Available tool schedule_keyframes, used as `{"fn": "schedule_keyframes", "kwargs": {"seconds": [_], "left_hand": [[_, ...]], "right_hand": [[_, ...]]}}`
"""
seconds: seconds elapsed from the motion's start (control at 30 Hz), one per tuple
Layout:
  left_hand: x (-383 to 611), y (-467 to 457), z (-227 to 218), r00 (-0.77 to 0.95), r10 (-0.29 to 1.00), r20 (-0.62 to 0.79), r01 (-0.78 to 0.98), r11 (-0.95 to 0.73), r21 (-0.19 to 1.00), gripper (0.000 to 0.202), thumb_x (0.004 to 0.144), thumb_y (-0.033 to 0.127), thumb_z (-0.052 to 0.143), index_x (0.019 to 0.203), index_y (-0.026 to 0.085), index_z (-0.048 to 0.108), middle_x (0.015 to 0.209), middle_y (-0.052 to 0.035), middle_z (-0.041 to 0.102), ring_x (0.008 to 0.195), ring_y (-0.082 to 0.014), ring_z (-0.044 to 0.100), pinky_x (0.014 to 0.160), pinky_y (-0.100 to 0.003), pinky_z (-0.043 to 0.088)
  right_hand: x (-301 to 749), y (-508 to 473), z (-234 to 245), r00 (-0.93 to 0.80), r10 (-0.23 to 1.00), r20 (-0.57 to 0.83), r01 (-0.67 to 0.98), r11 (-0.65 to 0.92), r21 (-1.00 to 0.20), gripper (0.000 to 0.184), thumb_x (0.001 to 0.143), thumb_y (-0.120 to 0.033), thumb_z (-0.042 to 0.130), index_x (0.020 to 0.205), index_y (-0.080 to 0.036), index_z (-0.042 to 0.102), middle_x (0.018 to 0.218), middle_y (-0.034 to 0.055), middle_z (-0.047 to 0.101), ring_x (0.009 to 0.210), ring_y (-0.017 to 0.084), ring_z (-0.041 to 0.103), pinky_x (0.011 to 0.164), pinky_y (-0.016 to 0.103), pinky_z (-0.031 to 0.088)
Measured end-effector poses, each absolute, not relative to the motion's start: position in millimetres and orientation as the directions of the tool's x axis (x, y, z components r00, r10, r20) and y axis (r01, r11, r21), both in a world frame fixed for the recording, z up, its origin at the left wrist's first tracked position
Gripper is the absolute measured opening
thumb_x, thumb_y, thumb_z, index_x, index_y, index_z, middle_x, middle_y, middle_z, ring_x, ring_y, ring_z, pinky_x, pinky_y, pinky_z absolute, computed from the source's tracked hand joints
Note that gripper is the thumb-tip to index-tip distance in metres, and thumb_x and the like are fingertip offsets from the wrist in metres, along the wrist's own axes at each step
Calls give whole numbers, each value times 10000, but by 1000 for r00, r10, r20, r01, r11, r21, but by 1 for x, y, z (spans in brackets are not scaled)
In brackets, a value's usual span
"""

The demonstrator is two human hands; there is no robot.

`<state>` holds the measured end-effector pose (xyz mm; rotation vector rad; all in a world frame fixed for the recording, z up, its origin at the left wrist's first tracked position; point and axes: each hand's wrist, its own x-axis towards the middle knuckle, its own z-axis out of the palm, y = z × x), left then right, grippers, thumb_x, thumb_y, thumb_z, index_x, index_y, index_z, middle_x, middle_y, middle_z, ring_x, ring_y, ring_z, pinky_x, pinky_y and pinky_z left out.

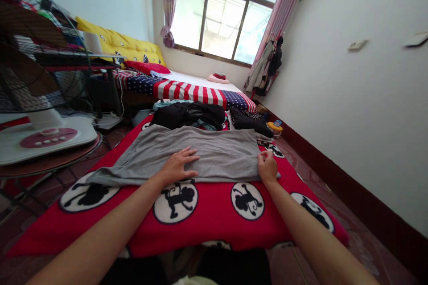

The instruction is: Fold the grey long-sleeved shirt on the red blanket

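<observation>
A grey garment (217, 151), its exact kind unclear, lies spread sideways over a red cloth with monkey prints (214, 213). My left hand (179, 164) rests flat on the garment near its front edge, fingers spread. At the garment's right end, my right hand (267, 167) pinches its edge between thumb and curled fingers. Some wrinkles run along the grey fabric, and its left end narrows towards the cloth's left side.
Behind the garment sit a heap of dark clothes (190, 115) and a folded black stack (250, 122). A fan (50, 133) stands close on the left. Farther back is a bed with a striped, starred cover (190, 91); a white wall (368, 98) rises on the right.
</observation>
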<state>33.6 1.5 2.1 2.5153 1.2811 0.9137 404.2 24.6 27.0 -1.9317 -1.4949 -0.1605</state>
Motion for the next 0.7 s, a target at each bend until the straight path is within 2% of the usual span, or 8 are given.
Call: {"fn": "schedule_keyframes", "kwargs": {"seconds": [0.1,0.23,0.33,0.4,0.47,0.57,0.63,0.7], "left_hand": [[34,2,3,456,780,429,673,-617,407,602,722,515,728,1269,294,611,1457,-54,476,1387,-316,345,1119,-464,302],[33,4,0,481,776,409,673,-625,395,629,728,561,702,1291,302,593,1472,-51,456,1395,-312,333,1128,-451,286],[33,5,-2,483,772,413,673,-629,389,631,730,577,691,1297,321,586,1483,-44,441,1401,-325,319,1132,-466,271],[34,4,-2,482,776,407,683,-624,380,630,734,579,686,1303,334,578,1496,-39,423,1406,-330,307,1132,-478,264],[35,2,-1,485,784,388,700,-614,365,627,737,579,683,1305,338,576,1507,-42,405,1411,-332,298,1133,-485,256],[37,0,1,492,793,359,727,-601,331,643,748,590,667,1326,333,556,1529,-58,366,1424,-325,270,1139,-485,237],[38,-1,2,480,803,353,749,-585,312,695,752,610,652,1370,327,507,1556,-70,308,1437,-326,233,1145,-491,216],[38,-3,2,460,815,351,769,-564,302,751,758,639,625,1414,318,449,1579,-82,244,1447,-335,194,1151,-510,184]], "right_hand": [[410,24,26,293,821,490,933,-134,-333,243,929,-297,419,1090,-162,541,803,73,657,737,211,604,627,274,332],[412,20,18,213,882,420,976,-216,-41,231,950,-312,418,1073,-183,565,756,79,647,693,216,610,614,284,337],[409,20,19,196,898,394,971,-234,49,221,940,-314,434,1034,-183,586,814,100,660,768,241,623,655,309,374],[400,21,25,152,884,442,978,-201,64,202,914,-271,465,1025,-168,598,949,132,665,902,266,612,743,343,397],[380,20,31,72,845,529,993,-108,37,240,896,-237,474,1087,-154,593,1144,155,630,1063,275,565,882,381,381],[331,12,32,-162,808,567,981,195,2,395,928,-289,432,1293,-158,507,1401,149,493,1290,252,429,1064,427,274],[298,5,24,-370,791,487,910,414,19,504,946,-372,409,1412,-181,408,1495,126,392,1396,236,300,1117,464,211],[276,-2,14,-503,786,359,846,533,19,576,947,-456,396,1470,-224,339,1531,97,341,1437,240,222,1129,505,191]]}}
